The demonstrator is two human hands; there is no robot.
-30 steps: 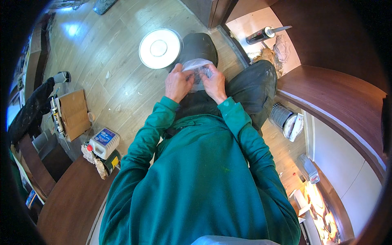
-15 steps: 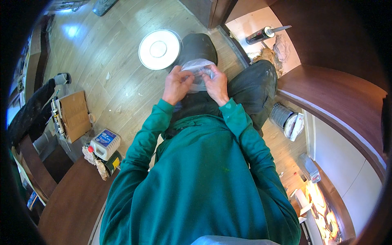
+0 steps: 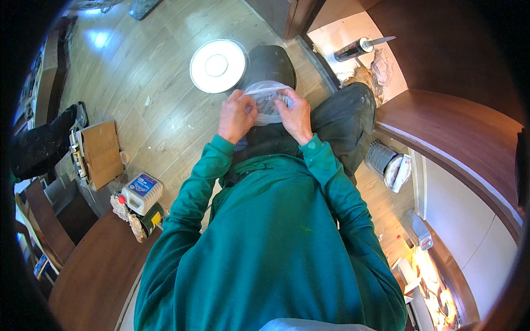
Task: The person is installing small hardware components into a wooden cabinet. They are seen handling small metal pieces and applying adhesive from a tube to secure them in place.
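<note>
Clear plastic film held between 2 hands, fingertips half lost in its folds

The clear plastic film [image 3: 264, 89] is gathered above the person's lap, just beyond the waist and near the dark-trousered left knee [image 3: 269, 59]. The left hand [image 3: 237, 117] has its fingers curled inward, its grip nearly closed on the film's left edge. The right hand [image 3: 295, 117] pinches the right edge, thumb and forefinger close together. Glare and see-through creases blur exactly where the fingertips end, and whether the film is an open bag or a folded sheet is hard to tell.

A round white disc [image 3: 218, 66] lies on the floor [image 3: 165, 66] beside the left knee, washed out by light; what sits under it is hidden.

Off to the right, a dark cartridge [image 3: 351, 51] with a long nozzle lies near crumpled material [image 3: 381, 67], which the right knee partly covers. A metal can [image 3: 386, 164] stands lower down, its contents unclear.

To the left, a white jug [image 3: 142, 194] with a red cap partly hides a green can [image 3: 150, 219]. Another person's leg [image 3: 47, 138] is cut off by the dark fisheye rim.
</note>
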